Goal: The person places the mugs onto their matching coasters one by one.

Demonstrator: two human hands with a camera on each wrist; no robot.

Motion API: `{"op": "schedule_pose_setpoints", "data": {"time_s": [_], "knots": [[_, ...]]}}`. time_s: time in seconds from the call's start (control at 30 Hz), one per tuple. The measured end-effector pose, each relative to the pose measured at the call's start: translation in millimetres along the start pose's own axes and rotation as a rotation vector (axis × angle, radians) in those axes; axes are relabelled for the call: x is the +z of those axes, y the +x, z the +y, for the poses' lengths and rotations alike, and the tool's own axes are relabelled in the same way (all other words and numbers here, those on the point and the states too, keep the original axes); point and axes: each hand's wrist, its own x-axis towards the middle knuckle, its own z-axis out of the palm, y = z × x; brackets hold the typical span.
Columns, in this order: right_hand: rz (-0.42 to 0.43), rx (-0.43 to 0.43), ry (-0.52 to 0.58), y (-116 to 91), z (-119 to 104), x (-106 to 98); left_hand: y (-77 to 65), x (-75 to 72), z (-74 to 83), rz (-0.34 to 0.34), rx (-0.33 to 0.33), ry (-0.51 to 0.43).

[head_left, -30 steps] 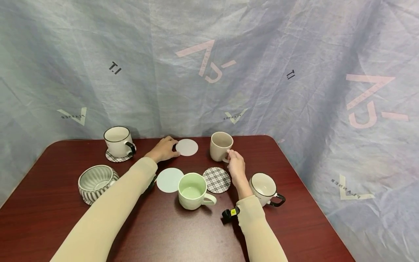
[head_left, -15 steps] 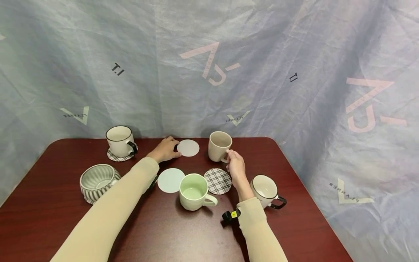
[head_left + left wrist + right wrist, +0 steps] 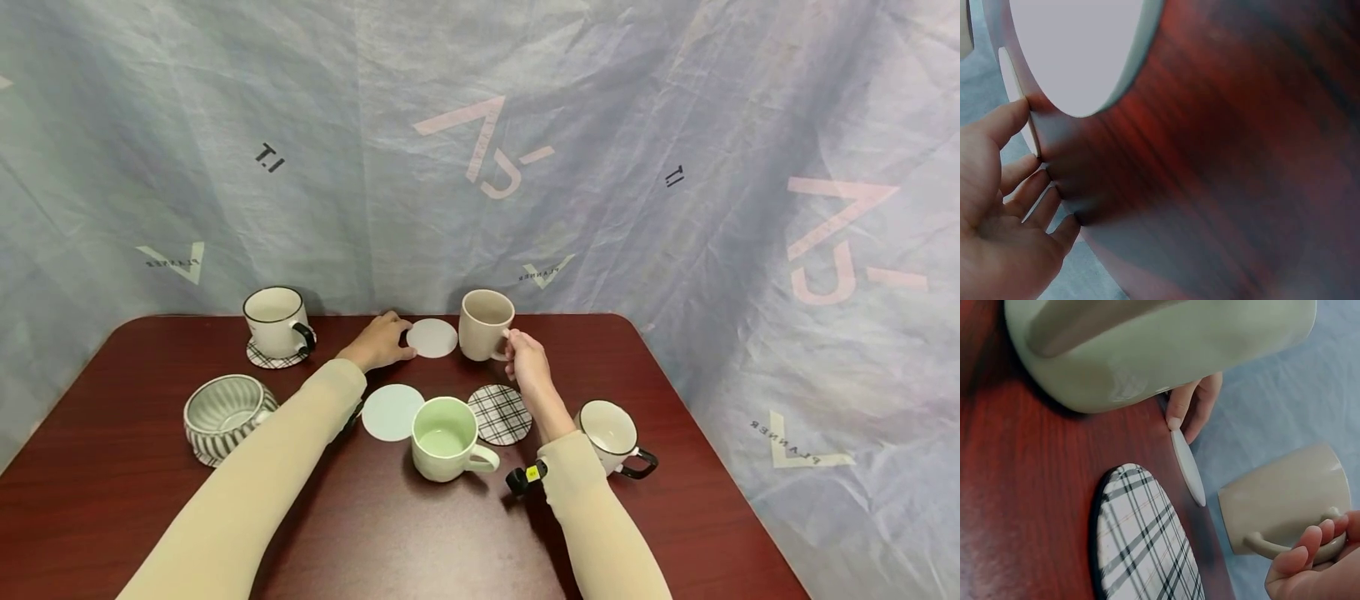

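My right hand (image 3: pixel 528 362) grips the handle of a beige mug (image 3: pixel 483 325), just right of a white round coaster (image 3: pixel 432 338) at the table's back edge. In the right wrist view the mug (image 3: pixel 1285 494) appears raised off the table and upright, its handle between thumb and curled fingers. My left hand (image 3: pixel 381 342) rests at the coaster's left side. In the left wrist view, the thumb and index fingertip of that hand (image 3: pixel 1016 200) touch the rim of the coaster (image 3: pixel 1013 87), while the other fingertips meet the table.
A green mug (image 3: pixel 444 442) stands at centre between a pale coaster (image 3: pixel 392 412) and a plaid coaster (image 3: pixel 500 414). A black-rimmed mug (image 3: pixel 609 429) is by my right forearm. At left, a white mug (image 3: pixel 274 325) and a ribbed mug (image 3: pixel 225 417) stand on plaid coasters.
My right hand has moved the beige mug left and upward in the head view, closer to the white coaster. The left hand has stayed at the coaster's edge.
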Motion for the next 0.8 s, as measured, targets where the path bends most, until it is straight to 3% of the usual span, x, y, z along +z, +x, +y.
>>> {"op": "schedule_pose_setpoints", "data": {"time_s": [0.8], "knots": [[-0.265,0.041,-0.002,44,-12,13,4.1,4.1,2.2,0.017,-0.003,-0.021]]}}
